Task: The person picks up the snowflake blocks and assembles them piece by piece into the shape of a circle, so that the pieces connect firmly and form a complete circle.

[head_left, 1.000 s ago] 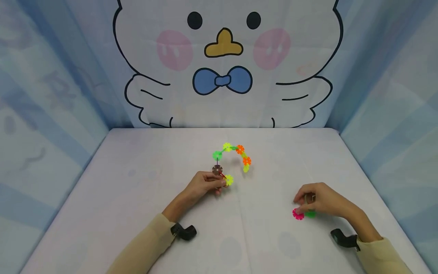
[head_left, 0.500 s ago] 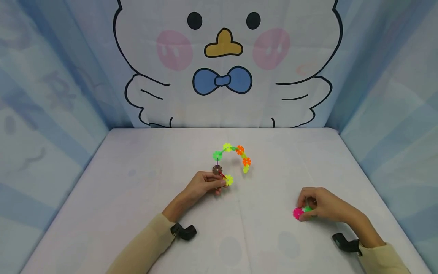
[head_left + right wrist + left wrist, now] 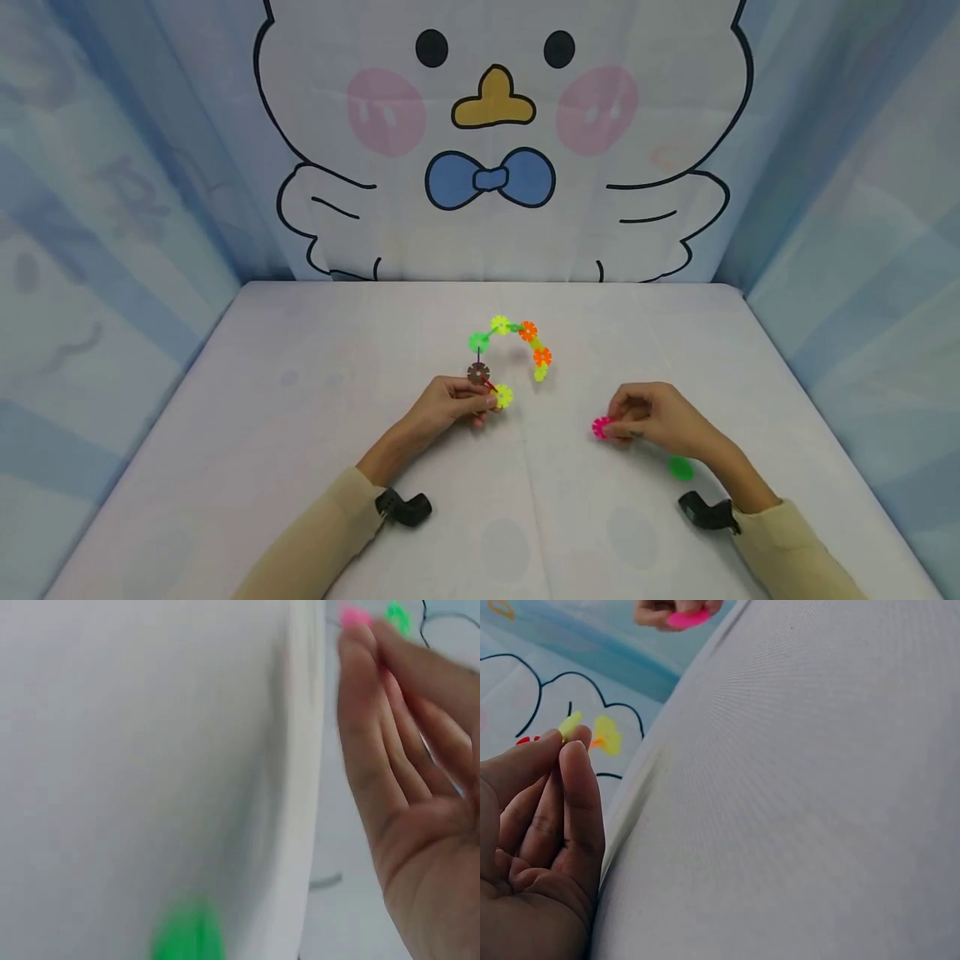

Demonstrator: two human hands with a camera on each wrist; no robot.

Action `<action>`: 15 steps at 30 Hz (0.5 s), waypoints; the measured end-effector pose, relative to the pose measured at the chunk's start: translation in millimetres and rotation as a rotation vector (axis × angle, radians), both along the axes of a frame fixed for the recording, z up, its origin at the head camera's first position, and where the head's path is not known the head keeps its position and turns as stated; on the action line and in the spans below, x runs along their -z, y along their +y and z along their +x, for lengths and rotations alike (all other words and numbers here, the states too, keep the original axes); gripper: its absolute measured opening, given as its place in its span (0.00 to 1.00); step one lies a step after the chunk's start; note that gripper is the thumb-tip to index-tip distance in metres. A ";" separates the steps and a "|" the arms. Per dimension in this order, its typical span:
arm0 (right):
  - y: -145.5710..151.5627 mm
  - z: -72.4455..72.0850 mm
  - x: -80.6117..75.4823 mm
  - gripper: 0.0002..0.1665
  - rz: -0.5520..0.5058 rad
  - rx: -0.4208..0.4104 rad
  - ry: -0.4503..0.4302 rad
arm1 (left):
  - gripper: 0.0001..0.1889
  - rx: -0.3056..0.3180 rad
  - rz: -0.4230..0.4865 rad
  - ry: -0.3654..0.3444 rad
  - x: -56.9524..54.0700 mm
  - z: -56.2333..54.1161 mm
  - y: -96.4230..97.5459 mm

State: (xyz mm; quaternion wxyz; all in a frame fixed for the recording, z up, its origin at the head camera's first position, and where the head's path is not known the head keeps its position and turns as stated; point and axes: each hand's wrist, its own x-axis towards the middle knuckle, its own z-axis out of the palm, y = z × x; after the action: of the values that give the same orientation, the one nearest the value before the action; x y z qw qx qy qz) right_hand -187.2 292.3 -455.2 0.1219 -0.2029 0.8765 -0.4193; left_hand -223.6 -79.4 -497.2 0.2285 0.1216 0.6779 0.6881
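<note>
My left hand (image 3: 448, 405) pinches the yellow end disc (image 3: 503, 396) of a curved chain of notched, flower-shaped plastic discs. From there the chain runs through a red piece and a brown disc (image 3: 478, 372), then arcs past green, yellow and orange discs (image 3: 528, 332) to a yellow one. My right hand (image 3: 660, 417) holds a pink notched disc (image 3: 601, 427) between thumb and fingertips, to the right of the chain and apart from it. In the left wrist view the pink disc (image 3: 688, 619) shows in the right hand at the top.
A loose green disc (image 3: 681, 468) lies on the white-covered table (image 3: 375, 333), below the right wrist. Black wrist cameras (image 3: 403, 507) sit on both sleeves. Behind the table hangs a curtain (image 3: 491, 237) printed with a cartoon figure.
The right hand has picked up the pink disc from beside the green one and moved it left and away from me. The left hand and chain have barely moved.
</note>
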 end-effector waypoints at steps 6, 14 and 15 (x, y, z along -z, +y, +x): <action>-51.6 -14.8 5.1 0.09 -0.078 0.093 0.081 | 0.16 0.004 0.004 -0.010 -1.1 -0.5 1.5; -95.0 -25.9 5.0 0.07 -0.166 0.015 0.107 | 0.15 -0.004 -0.006 -0.023 -2.0 -0.7 3.2; -98.2 -26.3 4.9 0.07 -0.170 0.012 0.109 | 0.15 -0.003 -0.003 -0.021 -1.1 -0.7 2.6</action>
State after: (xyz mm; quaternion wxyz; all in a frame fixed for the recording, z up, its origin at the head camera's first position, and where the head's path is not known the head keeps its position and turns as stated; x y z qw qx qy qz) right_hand -213.5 194.1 -460.0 0.0539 -0.2296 0.8442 -0.4813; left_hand -224.3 -76.8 -496.1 0.2348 0.1129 0.6768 0.6886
